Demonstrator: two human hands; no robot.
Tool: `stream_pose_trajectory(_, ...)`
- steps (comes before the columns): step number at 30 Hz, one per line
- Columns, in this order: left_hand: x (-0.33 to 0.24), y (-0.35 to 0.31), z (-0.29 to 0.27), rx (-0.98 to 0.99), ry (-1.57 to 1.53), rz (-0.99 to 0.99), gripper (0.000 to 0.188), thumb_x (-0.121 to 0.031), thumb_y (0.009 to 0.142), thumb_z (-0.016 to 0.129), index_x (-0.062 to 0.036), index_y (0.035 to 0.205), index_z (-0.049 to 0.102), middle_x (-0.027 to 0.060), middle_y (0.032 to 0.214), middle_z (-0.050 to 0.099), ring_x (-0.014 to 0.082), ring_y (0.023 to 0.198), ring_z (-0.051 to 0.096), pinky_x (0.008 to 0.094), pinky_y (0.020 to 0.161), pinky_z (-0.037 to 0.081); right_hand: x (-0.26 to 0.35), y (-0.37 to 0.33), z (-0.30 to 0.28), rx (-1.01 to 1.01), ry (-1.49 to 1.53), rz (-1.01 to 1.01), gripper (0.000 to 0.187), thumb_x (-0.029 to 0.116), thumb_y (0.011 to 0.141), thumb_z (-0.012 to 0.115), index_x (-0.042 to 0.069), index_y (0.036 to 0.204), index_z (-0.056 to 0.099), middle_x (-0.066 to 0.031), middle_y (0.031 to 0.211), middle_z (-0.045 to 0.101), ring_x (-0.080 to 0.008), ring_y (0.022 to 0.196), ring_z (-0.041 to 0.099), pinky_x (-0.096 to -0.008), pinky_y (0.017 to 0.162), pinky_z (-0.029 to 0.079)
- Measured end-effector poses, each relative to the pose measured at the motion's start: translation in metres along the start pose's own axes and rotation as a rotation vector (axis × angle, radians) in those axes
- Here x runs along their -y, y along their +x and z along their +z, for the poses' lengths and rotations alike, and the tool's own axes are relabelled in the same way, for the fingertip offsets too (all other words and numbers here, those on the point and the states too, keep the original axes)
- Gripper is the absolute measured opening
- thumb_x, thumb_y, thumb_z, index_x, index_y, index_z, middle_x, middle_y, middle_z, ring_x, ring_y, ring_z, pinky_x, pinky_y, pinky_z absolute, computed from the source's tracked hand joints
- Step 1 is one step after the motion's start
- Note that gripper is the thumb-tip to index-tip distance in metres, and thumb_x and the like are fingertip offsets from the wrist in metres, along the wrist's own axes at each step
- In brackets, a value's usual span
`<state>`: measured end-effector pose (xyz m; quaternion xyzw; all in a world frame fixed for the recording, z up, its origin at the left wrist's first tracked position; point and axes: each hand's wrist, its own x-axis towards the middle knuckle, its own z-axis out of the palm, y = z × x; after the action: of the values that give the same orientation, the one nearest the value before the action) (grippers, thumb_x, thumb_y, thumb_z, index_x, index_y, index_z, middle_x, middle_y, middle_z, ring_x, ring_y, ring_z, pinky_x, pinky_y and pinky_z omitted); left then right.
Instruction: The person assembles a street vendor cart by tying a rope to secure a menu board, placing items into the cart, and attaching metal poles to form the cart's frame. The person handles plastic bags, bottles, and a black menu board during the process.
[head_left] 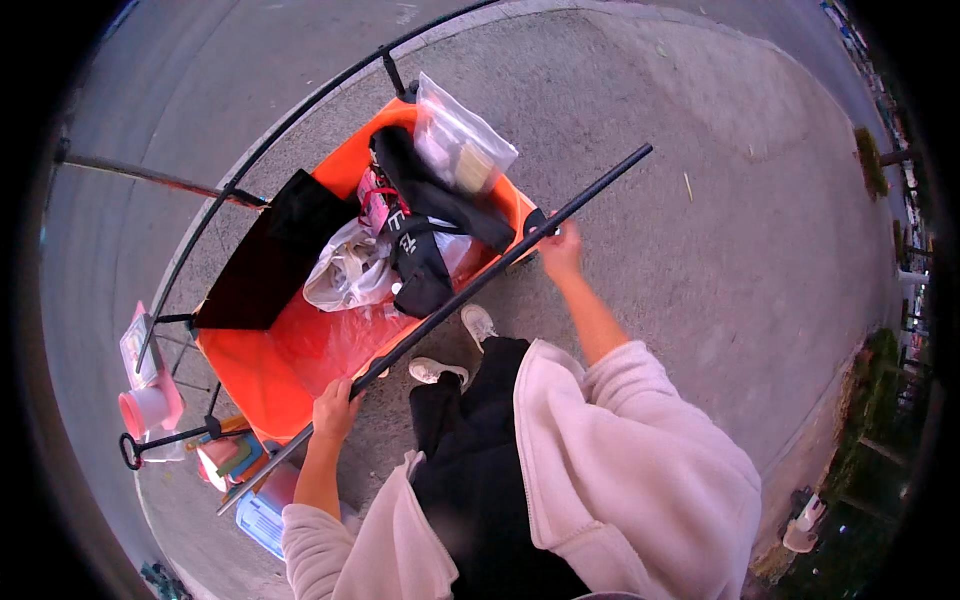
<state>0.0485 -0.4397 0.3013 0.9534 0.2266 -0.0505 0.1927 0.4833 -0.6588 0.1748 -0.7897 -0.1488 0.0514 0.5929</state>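
A long dark pole point(460, 297) slants across in front of me, along the near side of an orange cart bin point(250, 385). My left hand point(337, 408) is closed round its lower part, where the dark section meets a thin silvery end. Farther up, my right hand point(560, 250) grips the same pole beside a black fitting at the bin's corner; some of its fingers are hidden behind the pole. Inside the bin lie black bags point(420, 262), a white plastic bag point(350, 268), a pink package point(378, 200) and a dark panel point(265, 260). A clear bag point(460, 140) rests at the far end.
Another black pole point(300, 115) curves along the bin's far side, with a crossing rod point(150, 172) beyond it. At left stand a pink bucket point(145, 408), a blue basket point(262, 522) and coloured plastic items point(232, 455). Grey pavement point(740, 250) stretches right, towards plants point(880, 400).
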Motion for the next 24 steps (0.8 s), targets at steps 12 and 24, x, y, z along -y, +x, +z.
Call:
stream_pose_trajectory(12,0.004,0.000,0.002,-0.026,0.032,0.016,0.027,-0.022,0.077,0.066,-0.0048,0.093,0.052,0.0122,0.086,0.057,0.0302,0.080,0.058,0.0386,0.063,0.049,0.037,0.001,-0.022,0.191,0.240,0.194,0.029,0.003,0.085,0.055,0.001,0.114,0.056,-0.0030,0.080,0.061,-0.0097,0.068,0.059,-0.0240,0.063,0.051)
stream_pose_trajectory(24,-0.003,-0.001,-0.003,-0.036,-0.003,0.008,0.026,-0.023,0.078,0.065,-0.0050,0.093,0.052,0.0126,0.084,0.056,0.0311,0.078,0.058,0.0396,0.062,0.049,0.041,0.025,-0.052,0.577,0.824,0.702,0.040,0.009,0.083,0.044,0.007,0.122,0.050,-0.0075,0.098,0.059,-0.0175,0.088,0.058,-0.0330,0.078,0.046)
